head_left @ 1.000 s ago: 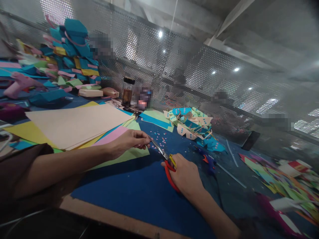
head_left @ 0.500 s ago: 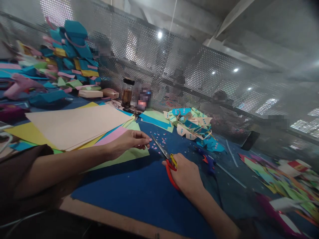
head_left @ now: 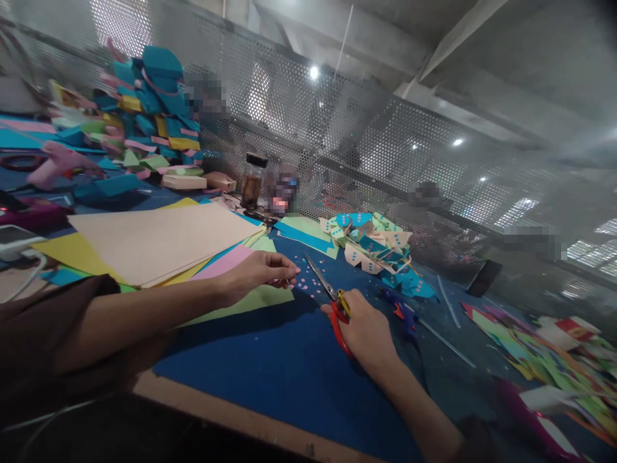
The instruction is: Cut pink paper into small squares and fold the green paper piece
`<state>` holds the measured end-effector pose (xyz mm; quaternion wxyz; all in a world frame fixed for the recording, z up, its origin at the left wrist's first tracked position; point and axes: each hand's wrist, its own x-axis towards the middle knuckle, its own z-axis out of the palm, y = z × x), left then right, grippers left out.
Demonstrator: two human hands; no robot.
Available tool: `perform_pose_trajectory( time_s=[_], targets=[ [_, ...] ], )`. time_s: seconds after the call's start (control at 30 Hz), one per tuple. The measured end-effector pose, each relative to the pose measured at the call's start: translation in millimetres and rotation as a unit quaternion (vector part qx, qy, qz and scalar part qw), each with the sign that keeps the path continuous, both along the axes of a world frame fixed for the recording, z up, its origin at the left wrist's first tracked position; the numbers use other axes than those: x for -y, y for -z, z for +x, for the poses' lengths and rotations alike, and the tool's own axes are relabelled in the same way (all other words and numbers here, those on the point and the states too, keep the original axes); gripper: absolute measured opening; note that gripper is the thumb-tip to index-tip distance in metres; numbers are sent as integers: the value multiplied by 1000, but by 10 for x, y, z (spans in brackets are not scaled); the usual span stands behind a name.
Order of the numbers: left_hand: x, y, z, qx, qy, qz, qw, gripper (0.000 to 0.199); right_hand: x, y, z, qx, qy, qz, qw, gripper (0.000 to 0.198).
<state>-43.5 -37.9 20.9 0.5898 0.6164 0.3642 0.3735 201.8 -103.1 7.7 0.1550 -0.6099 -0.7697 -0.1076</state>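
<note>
My right hand (head_left: 365,331) grips a pair of scissors (head_left: 332,296) with red and yellow handles. Their blades point away and to the left, above the blue table top (head_left: 270,360). My left hand (head_left: 272,270) is pinched closed on a tiny piece of pink paper (head_left: 297,271) at its fingertips, a short way left of the blades. Small pink paper bits (head_left: 308,283) lie scattered on the table between the two hands. Beneath my left forearm are a pink sheet (head_left: 226,262) and a light green sheet (head_left: 250,300).
Large cream sheets (head_left: 159,241) lie at left, with a heap of blue folded paper (head_left: 161,96) behind. Dotted paper pieces (head_left: 371,241) are piled ahead. A blue glue gun (head_left: 405,315) sits right, near a phone (head_left: 484,278) and paper strips (head_left: 540,347). A jar (head_left: 253,180) stands behind.
The scissors and my right hand have shifted slightly right, opening a wider gap from my left hand. The whole view has also moved a little. Both hands keep their grip.
</note>
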Motion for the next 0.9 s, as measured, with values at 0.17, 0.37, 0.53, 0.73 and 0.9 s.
perform_pose_trajectory(
  time_s=[0.17, 0.37, 0.53, 0.73, 0.9],
  targets=[
    [1, 27, 10, 16, 13, 8, 1000, 25, -12, -30, -1, 2, 2, 10, 1000, 30],
    [7, -9, 1, 23, 7, 8, 1000, 26, 9, -28, 17, 6, -5, 7, 1000, 28],
    [-12, -10, -12, 44, -5, 3, 999, 21, 37, -7, -1, 3, -16, -9, 1000, 29],
    [-38, 48, -25, 45, -6, -3, 999, 18, 54, 3, -37, 11, -14, -27, 999, 36],
    [-30, 49, -21, 49, -16, -6, 999, 19, 53, 24, -30, 19, -12, -25, 999, 42]
  ],
)
